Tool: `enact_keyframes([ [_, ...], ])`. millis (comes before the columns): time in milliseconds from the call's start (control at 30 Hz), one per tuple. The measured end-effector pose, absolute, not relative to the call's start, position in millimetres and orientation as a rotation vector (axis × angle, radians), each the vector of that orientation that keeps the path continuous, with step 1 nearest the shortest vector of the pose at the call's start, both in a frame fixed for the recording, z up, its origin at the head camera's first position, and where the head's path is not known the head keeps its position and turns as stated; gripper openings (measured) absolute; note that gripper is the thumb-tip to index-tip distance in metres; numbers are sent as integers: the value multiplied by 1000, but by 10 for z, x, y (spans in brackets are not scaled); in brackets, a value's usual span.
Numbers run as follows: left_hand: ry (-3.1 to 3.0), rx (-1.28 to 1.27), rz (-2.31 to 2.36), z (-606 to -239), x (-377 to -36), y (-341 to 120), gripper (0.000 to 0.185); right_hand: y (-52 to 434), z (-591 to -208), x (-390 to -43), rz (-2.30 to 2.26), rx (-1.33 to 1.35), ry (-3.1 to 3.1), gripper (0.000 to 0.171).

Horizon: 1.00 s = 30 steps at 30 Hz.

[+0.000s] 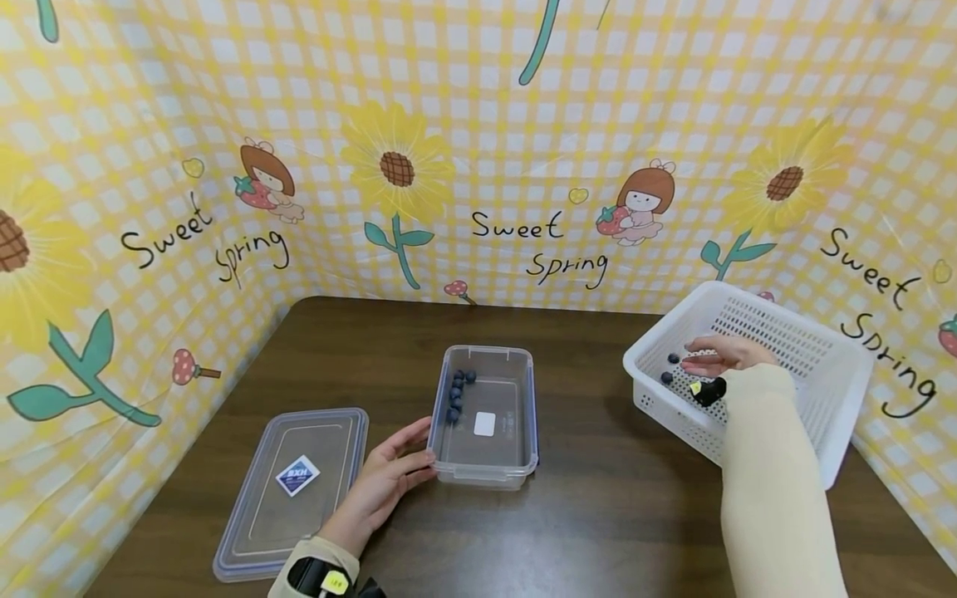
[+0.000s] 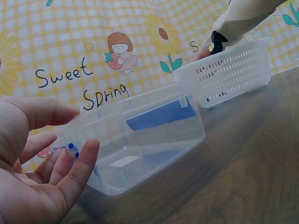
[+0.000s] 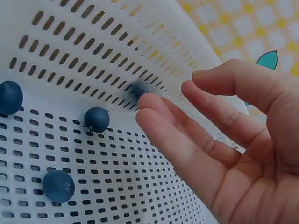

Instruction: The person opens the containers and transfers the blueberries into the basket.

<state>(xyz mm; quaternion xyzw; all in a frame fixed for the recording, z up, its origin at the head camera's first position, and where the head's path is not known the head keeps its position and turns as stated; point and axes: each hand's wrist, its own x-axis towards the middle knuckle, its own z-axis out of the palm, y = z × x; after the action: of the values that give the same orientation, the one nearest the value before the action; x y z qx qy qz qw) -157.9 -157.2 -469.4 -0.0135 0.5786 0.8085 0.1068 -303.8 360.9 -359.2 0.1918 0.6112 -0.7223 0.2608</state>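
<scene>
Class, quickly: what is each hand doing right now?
Left hand: open, fingers resting against the clear plastic container.
Right hand: open, holding nothing, over blueberries in the white perforated basket.

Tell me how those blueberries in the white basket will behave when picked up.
The blueberries look round and smooth, so they will probably roll across the white basket floor if nudged. They seem small and light beside the right hand. Likely soft, so a gentle grip suits them.
</scene>
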Motion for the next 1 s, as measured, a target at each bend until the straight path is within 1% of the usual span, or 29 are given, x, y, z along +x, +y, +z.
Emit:
enact_keyframes([
  [67,1709,-32,2381,-4701,-1582,-1571,59,3604,-3584,-3045,-1959,527,1638,19],
  [200,1711,-29,2387,-4706,-1588,-1572,59,3561,-3534,-3074,-1992,510,1607,7],
  [233,1712,-29,2386,-4707,-1589,-1573,59,3539,-3517,-3090,-2013,497,1587,8],
  [300,1708,-34,2385,-4703,-1591,-1577,59,3484,-3472,-3124,-2023,429,1597,17],
  [467,1708,-31,2374,-4702,-1590,-1581,60,3286,-3346,-3235,-2039,275,1617,21],
  [567,1706,-33,2376,-4703,-1593,-1581,60,3125,-3282,-3285,-2046,227,1627,19],
  [600,1705,-34,2379,-4704,-1594,-1580,60,3069,-3267,-3297,-2052,211,1625,23],
  [800,1708,-37,2388,-4687,-1587,-1570,59,2688,-3229,-3371,-2014,138,1726,20],
  [933,1706,-34,2391,-4683,-1579,-1572,59,2441,-3262,-3408,-2000,103,1725,22],
  [1000,1710,-38,2392,-4680,-1574,-1571,58,2314,-3297,-3423,-1982,75,1721,19],
])
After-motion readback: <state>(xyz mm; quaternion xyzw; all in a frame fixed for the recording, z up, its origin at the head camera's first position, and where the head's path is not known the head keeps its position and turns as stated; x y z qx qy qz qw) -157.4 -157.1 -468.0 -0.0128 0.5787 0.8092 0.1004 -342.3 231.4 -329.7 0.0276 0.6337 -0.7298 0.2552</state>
